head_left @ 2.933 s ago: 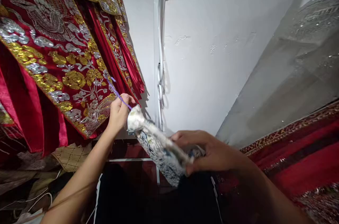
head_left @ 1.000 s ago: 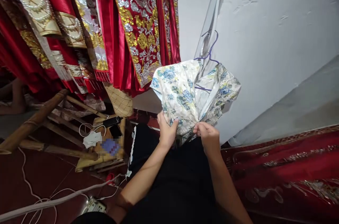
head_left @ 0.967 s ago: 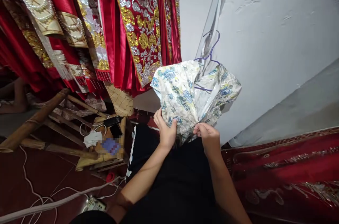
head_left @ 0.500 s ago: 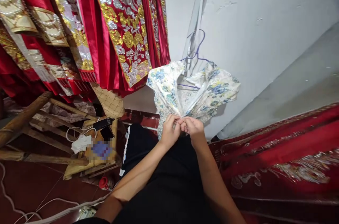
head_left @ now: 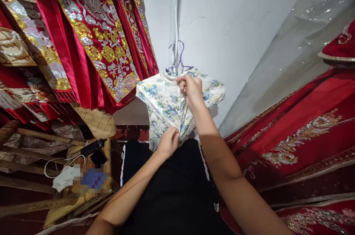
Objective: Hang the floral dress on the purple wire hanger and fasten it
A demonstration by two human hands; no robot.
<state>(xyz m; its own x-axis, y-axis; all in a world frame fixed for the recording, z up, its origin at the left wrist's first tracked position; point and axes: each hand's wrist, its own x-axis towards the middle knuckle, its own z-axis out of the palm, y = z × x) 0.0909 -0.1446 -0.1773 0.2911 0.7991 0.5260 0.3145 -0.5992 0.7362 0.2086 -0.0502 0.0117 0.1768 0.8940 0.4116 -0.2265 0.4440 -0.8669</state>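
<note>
A white short-sleeved shirt with blue and yellow flowers hangs on a purple hanger. Its front edges meet along a centre line that looks like a zipper. My left hand pinches the lower end of that line, near the waist. Up at the collar, my right hand is closed with thumb and finger together on the top of the front; the small zipper pull itself is hidden by the fingers.
Red gowns with gold and silver embroidery hang at the left. More red beaded fabric is at the right, near clear plastic sheeting. A bamboo chair at lower left holds a phone, cables and a white cloth.
My right hand has risen from beside the left hand to the collar, and the shirt's open front has drawn together. My left hand stays low on the front. The view has shifted right.
</note>
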